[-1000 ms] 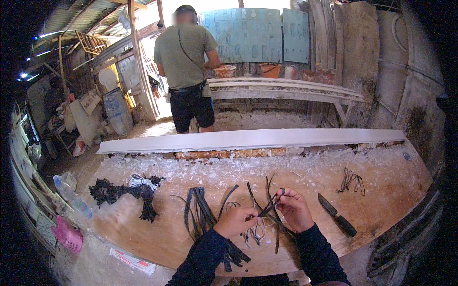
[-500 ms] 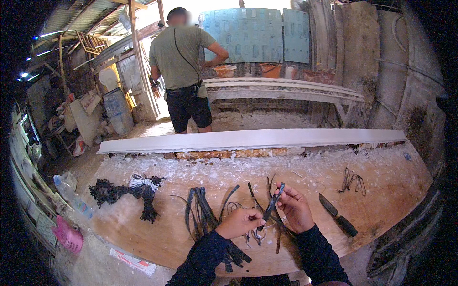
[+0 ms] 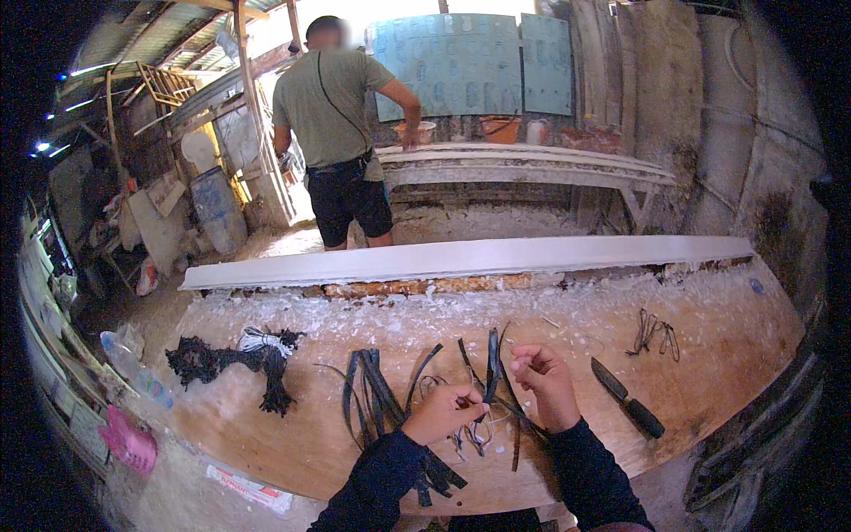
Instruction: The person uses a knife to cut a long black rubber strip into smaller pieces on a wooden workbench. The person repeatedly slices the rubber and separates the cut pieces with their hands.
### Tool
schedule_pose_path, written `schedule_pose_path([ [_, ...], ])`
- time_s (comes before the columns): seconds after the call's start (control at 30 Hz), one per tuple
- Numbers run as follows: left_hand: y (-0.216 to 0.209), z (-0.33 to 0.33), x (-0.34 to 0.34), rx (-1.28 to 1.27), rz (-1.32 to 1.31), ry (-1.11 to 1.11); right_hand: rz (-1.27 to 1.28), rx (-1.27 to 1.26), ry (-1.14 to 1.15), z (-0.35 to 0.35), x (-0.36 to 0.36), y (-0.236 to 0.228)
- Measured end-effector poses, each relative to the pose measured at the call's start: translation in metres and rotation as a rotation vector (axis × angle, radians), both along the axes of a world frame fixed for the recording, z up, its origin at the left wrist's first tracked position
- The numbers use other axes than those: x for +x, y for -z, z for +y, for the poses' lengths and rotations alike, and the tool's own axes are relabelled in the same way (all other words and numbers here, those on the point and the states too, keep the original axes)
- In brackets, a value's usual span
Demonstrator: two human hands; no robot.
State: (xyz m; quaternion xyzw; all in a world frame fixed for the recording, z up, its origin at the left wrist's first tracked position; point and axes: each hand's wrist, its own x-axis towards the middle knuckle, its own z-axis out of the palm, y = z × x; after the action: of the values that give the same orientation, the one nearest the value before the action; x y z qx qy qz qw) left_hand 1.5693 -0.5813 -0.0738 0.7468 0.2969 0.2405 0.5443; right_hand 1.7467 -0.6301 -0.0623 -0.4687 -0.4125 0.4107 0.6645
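Observation:
My left hand pinches a black flat strip low on its length, and the strip's free end points away from me. Close by on the right, my right hand is raised with its fingers loosely curled, apart from that strip; nothing shows in it. Under and between the hands lie more dark strips and a tangle of thin pale cord. Left of my left hand, a bundle of black strips spreads over the wooden tabletop, partly hidden by my wrist.
A dark-handled knife lies to the right, with a thin dark cord beyond it. Black knotted cords lie left. A long white moulding spans the table's far side. Another person stands at a bench behind it.
My right hand has come off the strip's upper end, which now stands farther left. My left hand keeps its pinch. The other person's arm has lowered toward the bench.

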Motion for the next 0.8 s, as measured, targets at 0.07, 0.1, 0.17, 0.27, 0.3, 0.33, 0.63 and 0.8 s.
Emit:
schedule_pose_path([
  [0.07,0.001,0.001,0.001,0.005,0.057,-0.033,-0.007,0.020,-0.013,0.000,-0.004,0.003],
  [0.1,0.002,0.001,0.001,0.019,0.038,-0.030,-0.039,0.036,-0.013,0.000,-0.005,0.004],
  [0.17,0.005,0.002,0.002,0.023,0.033,-0.029,-0.017,0.021,-0.043,0.001,-0.008,0.008],
  [0.27,0.008,0.002,0.003,0.173,0.055,-0.015,-0.017,0.015,-0.058,0.003,-0.010,0.013],
  [0.3,0.008,0.001,0.004,0.245,0.063,-0.023,-0.017,0.011,-0.058,0.003,-0.010,0.014],
  [0.33,0.007,0.001,0.004,0.302,0.102,-0.031,-0.018,0.010,-0.059,0.003,-0.009,0.015],
  [0.63,0.001,-0.004,0.005,0.644,0.144,-0.215,0.045,-0.009,-0.076,0.002,-0.009,0.015],
  [0.8,0.003,-0.002,0.005,0.705,0.102,-0.258,0.126,0.035,-0.075,0.004,-0.011,0.019],
])
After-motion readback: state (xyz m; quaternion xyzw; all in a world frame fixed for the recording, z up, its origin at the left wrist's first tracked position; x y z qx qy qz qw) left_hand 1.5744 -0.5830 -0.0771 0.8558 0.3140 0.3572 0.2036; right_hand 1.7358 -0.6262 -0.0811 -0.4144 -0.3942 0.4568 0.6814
